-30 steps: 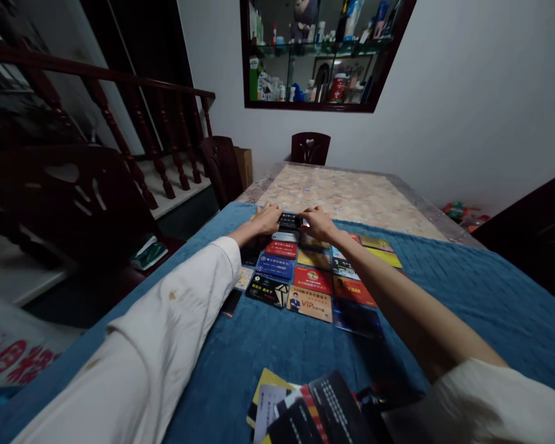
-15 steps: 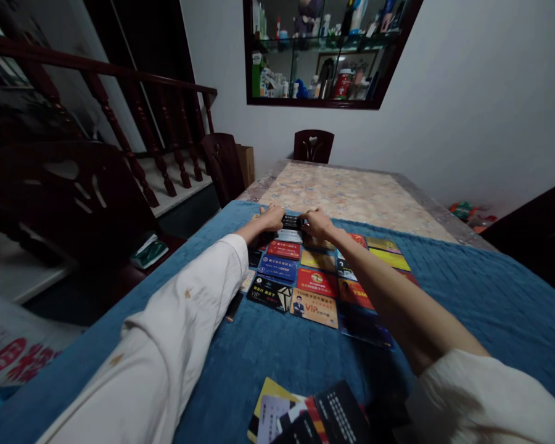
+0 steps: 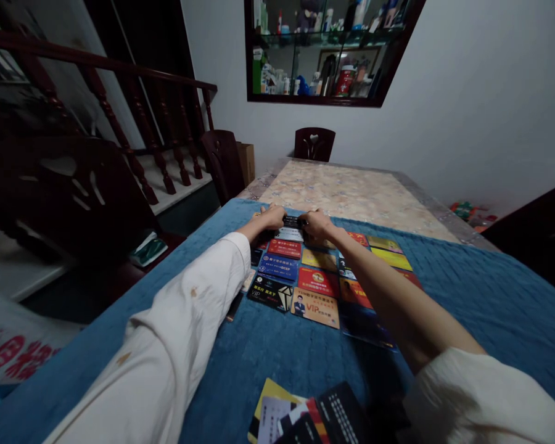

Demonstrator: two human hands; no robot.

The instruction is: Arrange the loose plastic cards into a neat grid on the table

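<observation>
Black card (image 3: pixel 295 221), far end of column on blue cloth (image 3: pixel 222 373), shows slimmer than second ago, baring more silver card (image 3: pixel 289 234); we seem to be aligning it. Our left hand (image 3: pixel 272 217), right hand (image 3: pixel 318 224) at its ends; pinch hidden, cannot tell.

A black card (image 3: pixel 270 293) is bearing "VIP"; a tan card (image 3: pixel 315 308) is showing "YSM" and "VIP"; a blue card (image 3: pixel 278 267) is displaying "DCEP".

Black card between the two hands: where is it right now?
In the head view, the black card is near the picture's centre, slightly right, between the left hand and right hand, just beyond the silver card.
</observation>
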